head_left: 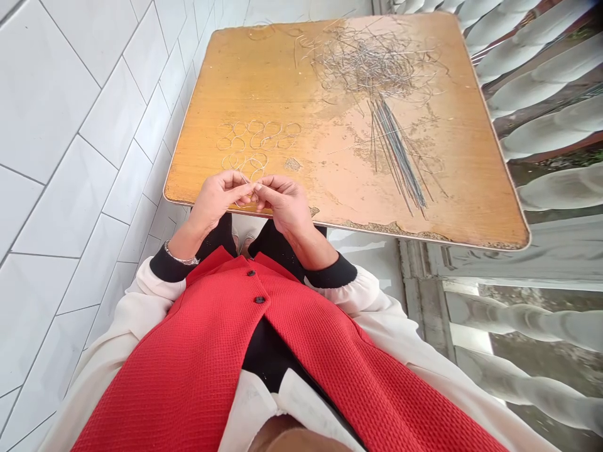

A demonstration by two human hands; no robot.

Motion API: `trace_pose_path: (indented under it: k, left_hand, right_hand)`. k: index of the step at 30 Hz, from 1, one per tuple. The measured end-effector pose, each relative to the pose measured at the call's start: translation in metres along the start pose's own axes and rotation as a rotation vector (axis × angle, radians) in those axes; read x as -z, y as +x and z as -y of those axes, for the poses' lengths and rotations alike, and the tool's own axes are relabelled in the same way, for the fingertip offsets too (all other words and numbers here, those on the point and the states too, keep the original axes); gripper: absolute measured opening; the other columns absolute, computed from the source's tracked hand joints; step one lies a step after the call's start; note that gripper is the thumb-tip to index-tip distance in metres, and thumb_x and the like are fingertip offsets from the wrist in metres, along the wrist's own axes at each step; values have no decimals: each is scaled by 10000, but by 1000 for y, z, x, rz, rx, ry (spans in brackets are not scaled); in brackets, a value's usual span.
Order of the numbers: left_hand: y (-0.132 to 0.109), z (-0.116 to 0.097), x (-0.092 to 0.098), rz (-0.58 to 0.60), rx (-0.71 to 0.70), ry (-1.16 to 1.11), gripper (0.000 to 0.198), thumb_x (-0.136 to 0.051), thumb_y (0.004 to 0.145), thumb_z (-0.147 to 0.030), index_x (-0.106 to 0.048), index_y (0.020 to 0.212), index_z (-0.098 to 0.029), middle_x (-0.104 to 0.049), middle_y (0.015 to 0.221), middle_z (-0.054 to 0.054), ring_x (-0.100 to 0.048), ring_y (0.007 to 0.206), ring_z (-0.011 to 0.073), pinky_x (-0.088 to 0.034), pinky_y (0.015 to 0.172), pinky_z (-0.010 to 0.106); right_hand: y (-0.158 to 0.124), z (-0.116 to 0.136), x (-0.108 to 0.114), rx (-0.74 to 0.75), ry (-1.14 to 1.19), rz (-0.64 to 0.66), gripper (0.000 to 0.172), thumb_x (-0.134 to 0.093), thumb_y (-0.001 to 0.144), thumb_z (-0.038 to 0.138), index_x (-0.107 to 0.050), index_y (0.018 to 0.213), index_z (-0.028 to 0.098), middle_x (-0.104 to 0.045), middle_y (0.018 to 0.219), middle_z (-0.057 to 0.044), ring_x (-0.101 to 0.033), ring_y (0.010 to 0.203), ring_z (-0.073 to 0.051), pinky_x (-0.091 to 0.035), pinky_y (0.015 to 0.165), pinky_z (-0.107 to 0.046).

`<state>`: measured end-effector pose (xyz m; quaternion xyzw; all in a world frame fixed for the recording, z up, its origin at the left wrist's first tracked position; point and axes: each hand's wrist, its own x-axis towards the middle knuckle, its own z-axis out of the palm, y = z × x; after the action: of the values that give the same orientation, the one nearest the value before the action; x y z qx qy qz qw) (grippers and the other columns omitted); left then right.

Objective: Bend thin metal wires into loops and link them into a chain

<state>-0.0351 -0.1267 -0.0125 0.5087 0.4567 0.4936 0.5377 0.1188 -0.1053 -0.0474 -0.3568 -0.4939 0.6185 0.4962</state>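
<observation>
My left hand (219, 196) and my right hand (281, 199) meet at the table's near edge, fingertips almost touching. Both are closed in a pinch on a thin wire ring (253, 177), whose loop shows faintly around the fingertips; the fingers hide part of it. Just beyond them, several pale wire rings (272, 130) lie loosely grouped on the wooden table (264, 69). To the right rests a bundle of straight grey wires (400, 154), with a thin wire lying across it.
A tangled heap of wire (372, 63) covers the table's far right. A white tiled wall (85, 169) runs along the left side. White balusters (551, 129) stand on the right. The table's front edge is chipped.
</observation>
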Motion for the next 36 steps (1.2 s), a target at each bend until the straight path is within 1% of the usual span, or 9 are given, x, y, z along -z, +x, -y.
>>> trace_pose_path:
  k: [4,7,13,17,20,24,28,33,36]
  left_hand:
    - [2,2,2,-42,32,-6,195,-789,827,-144,-633,710,-152,-681,674,-32,-592,591,47,-483,627,196]
    - [3,3,2,-74,74,-10,205,-789,844,-183,-621,730,-156,-681,681,-34,-614,599,52,-491,640,200]
    - [3,3,2,-33,99,-21,150,-766,868,-202,-658,776,-152,-712,739,-13,-644,659,57,-510,677,192]
    - [4,2,3,-20,142,-35,227,-769,890,-339,-666,805,-156,-718,762,-4,-661,675,67,-531,706,204]
    - [4,3,5,-3,152,-40,292,-749,902,-434,-678,836,-159,-721,776,3,-677,683,77,-546,723,218]
    - [1,6,5,8,96,2,169,-794,862,-296,-700,827,-159,-721,744,-9,-674,687,73,-541,712,200]
    - [0,6,2,-40,85,76,134,-722,895,-192,-704,768,-153,-710,676,-12,-654,612,63,-532,660,187]
    - [0,7,-1,-97,41,162,155,-724,896,-184,-690,745,-167,-677,604,-34,-633,528,58,-508,576,169]
    - [0,9,-3,-93,31,199,128,-715,896,-179,-694,770,-179,-656,562,-51,-616,484,60,-509,542,169]
  right_hand:
    - [-1,2,4,-6,-31,-12,423,-894,660,574,-721,755,200,-671,675,20,-469,488,-58,-401,469,-210]
    - [1,5,6,34,-76,-52,433,-860,702,614,-738,805,211,-695,738,4,-474,512,-66,-403,477,-221]
    - [7,8,5,58,-116,-57,419,-848,733,592,-695,716,203,-667,674,2,-517,527,-84,-466,507,-230]
    - [9,5,6,48,-79,-80,398,-857,738,554,-680,709,198,-673,682,2,-550,533,-85,-502,520,-228]
    - [9,5,6,50,-55,-113,364,-860,742,509,-678,704,197,-682,683,5,-544,513,-77,-490,500,-219]
    - [9,7,6,39,-78,-165,310,-832,772,454,-678,698,195,-691,683,5,-509,486,-64,-453,485,-209]
    - [9,9,11,24,-111,-113,338,-829,778,500,-690,730,196,-710,725,-7,-504,506,-62,-429,492,-208]
    - [15,18,15,30,-130,-73,475,-738,821,685,-740,963,233,-760,903,-35,-688,764,-129,-517,623,-219]
    - [21,23,11,65,-143,-63,525,-673,848,735,-738,1021,243,-762,920,-37,-723,862,-160,-549,689,-243]
